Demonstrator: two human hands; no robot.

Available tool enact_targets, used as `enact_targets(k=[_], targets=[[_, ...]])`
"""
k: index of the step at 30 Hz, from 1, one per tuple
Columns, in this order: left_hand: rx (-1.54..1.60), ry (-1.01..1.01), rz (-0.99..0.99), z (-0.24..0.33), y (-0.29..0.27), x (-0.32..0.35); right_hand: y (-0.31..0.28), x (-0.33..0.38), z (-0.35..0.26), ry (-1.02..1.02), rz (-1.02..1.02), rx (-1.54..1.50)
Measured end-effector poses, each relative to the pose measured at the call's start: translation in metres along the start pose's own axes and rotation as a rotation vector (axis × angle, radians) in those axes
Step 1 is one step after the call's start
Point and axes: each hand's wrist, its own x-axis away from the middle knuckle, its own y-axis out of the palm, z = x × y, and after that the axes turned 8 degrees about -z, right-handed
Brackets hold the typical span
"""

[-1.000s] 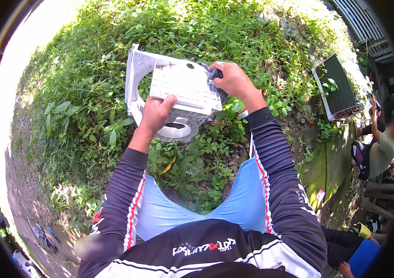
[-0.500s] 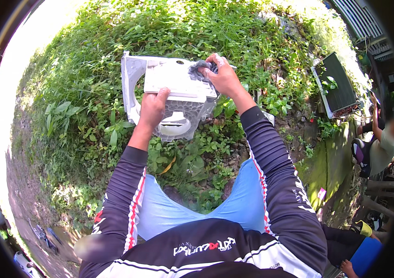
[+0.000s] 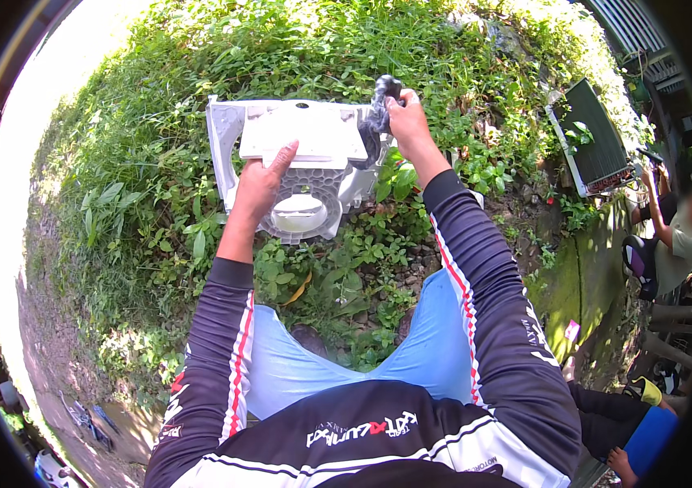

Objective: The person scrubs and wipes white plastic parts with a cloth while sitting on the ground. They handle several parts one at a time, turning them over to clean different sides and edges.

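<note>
White plastic housing (image 3: 297, 163) held up over the weeds (image 3: 151, 203), tilted flatter toward the camera than a second ago. Left hand (image 3: 258, 185) clamps its lower edge, fingers on the flat panel. Right hand (image 3: 407, 122) has shifted from the panel's side to the top-right corner, closed around a dark wad (image 3: 382, 98), likely a wiping rag.

we are outdoors, on a weedy yard or verge beside a building, used as an open-air repair spot. thick green weeds (image 3: 200, 163) cover the ground under bright sun, a dirt track (image 3: 53, 358) runs along the left, a finned coil panel (image 3: 598, 138) leans by a mossy concrete slab (image 3: 574, 285), and corrugated roofing (image 3: 631, 24) shows above.
</note>
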Motion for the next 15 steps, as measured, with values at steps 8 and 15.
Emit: enact_targets(k=[8,15], targets=[[0.054,0.089,0.232,-0.04,-0.021,-0.018,0.019,0.003,-0.01,-0.06,-0.129,-0.079],[0.624,0.151,0.206,-0.019,-0.048,-0.002,-0.002,0.019,0.008,-0.428,-0.019,0.889]])
